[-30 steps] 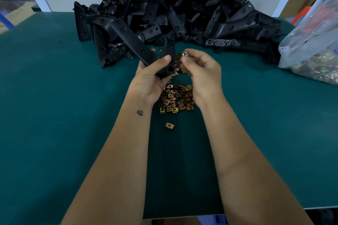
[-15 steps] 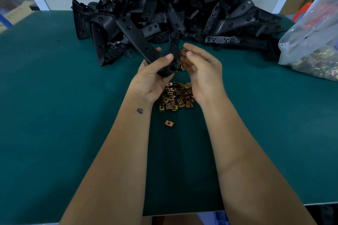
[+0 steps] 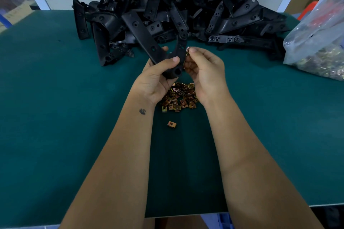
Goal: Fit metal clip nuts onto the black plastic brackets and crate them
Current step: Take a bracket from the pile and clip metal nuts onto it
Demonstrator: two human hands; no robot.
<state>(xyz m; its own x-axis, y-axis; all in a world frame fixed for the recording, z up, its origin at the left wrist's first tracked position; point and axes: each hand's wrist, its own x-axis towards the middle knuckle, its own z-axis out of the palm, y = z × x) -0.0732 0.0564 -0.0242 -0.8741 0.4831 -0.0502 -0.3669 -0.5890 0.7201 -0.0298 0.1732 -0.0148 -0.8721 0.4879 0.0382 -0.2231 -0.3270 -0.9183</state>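
a: what are the fingers doing?

b: right hand [image 3: 204, 72] pinches a small metal clip nut [image 3: 187, 49] at its fingertips, touching the right edge of the curved black bracket [image 3: 147, 42]. left hand [image 3: 158, 78] is curled round that bracket's lower end, thumb pressed across its face.

a: how should the fit go?

b: i'd line the clip's open mouth square with the bracket edge at a hole, then push straight on. tilted, it would likely jam or spring off.

a: materials?

b: bracket is matte moulded plastic, a long strap with round holes, bending into an arc. the nuts are small, brassy, folded plates, slightly shiny.

a: and further out?

b: a loose heap of clip nuts [image 3: 178, 96] lies just near of the hands on the green mat [image 3: 55, 117], one stray nut [image 3: 171, 124] nearer. a pile of brackets [image 3: 186, 5] sits far, a clear bag [image 3: 316, 42] far right. no crate is in view.
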